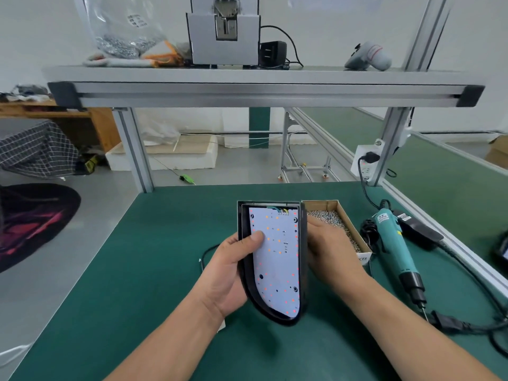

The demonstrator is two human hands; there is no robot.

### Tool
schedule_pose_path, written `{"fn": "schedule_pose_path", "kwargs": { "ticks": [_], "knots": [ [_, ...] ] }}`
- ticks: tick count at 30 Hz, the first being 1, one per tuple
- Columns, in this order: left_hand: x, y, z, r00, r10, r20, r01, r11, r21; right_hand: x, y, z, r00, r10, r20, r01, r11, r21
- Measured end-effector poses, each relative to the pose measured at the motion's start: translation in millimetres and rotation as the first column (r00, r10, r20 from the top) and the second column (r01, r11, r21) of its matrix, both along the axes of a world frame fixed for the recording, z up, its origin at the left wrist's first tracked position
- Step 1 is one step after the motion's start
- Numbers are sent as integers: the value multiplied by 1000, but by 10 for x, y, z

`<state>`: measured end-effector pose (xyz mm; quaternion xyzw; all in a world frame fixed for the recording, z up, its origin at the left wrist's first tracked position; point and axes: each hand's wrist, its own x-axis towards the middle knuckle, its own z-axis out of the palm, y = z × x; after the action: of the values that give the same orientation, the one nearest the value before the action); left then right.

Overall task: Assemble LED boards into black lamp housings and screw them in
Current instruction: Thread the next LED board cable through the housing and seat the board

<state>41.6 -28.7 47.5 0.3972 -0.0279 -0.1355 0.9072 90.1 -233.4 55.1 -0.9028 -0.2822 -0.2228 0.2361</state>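
- The left hand (pixel 228 273) grips the housing (pixel 303 270) from its left side. The fingers wrap behind and the thumb (pixel 257 237) presses on the LED board (pixel 277 259), probably to keep it seated in the recess.
- The right hand (pixel 327 251) curls round the right wall, its fingers hidden behind. It steadies the housing from the other side.
- The housing is held between both hands over the bench (pixel 137 270), its open face tilted up toward the person, likely so they can check how the board sits.
- The board lies inside the housing, wires at its far end. I cannot tell whether any screws are in.
- The screw box (pixel 353 227) sits just right of the housing, and the screwdriver (pixel 395 243) lies beyond it. Both are within the right hand's reach for fastening.
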Motion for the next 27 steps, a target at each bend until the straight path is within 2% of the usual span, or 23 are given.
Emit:
{"fn": "schedule_pose_path", "kwargs": {
  "ticks": [3, 6, 9, 14, 17, 21, 27],
  "knots": [
    [-3, 29, -10, 1000, 5, 3, -5, 1000, 4, -19, 16, 1, 999, 33, 38, -34, 999, 23],
    [-8, 64, -36, 1000, -2, 13, 2, 1000, 25, -88, 62, 9, 985, 70, 155, -68, 998, -17],
    [10, 71, -68, 999, 40, -19, -40, 999, 10, -85, 87, -13, 981, 98, 165, -99, 995, -6],
    [49, 149, -109, 988, -42, -147, 2, 965, -261, -119, 171, -19, 973, 89, 214, -104, 993, 62],
    [73, 171, -125, 985, -83, -150, 28, 941, -337, -132, 154, 2, 970, 73, 232, -93, 993, 75],
    [43, 139, -85, 986, -119, -116, 79, 949, -305, -122, 100, 33, 975, 2, 222, -27, 993, 111],
    [22, 93, -80, 996, -32, -82, 20, 990, -141, -104, 63, 68, 979, 6, 203, -40, 986, 164]
  ]
}}
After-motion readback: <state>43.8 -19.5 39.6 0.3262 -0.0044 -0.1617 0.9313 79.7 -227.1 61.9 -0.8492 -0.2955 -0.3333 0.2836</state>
